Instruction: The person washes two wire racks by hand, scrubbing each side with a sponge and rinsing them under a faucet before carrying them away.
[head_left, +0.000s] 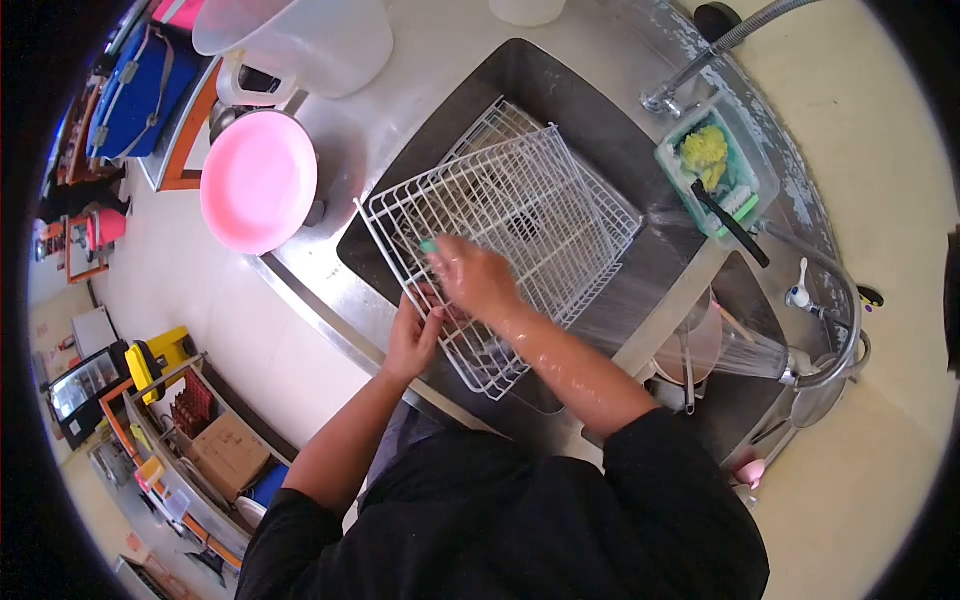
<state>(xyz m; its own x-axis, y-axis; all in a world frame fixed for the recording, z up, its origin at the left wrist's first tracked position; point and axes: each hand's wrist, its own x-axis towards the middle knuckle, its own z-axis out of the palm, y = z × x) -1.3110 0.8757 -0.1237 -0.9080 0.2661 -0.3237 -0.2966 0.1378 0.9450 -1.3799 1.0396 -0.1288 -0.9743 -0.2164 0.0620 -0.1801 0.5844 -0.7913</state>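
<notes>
White wire rack point(520, 215), tilted over the sink point(500, 75), long axis running 7 to 1 o'clock; left hand point(412, 338) clamps its edge, right hand point(478, 277) closed on a green scrubber point(428, 245)

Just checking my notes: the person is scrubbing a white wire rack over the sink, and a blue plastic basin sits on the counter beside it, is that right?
Not quite. The basin on the counter is pink, not blue, as the head view shows. The rest holds: the hands work on the white wire rack over the sink.

Wire rack point(510, 215) in sink point(600, 130) (tilted); bowl point(258, 180) left; sponge tub point(722, 160) right, by faucet point(690, 75).
</notes>
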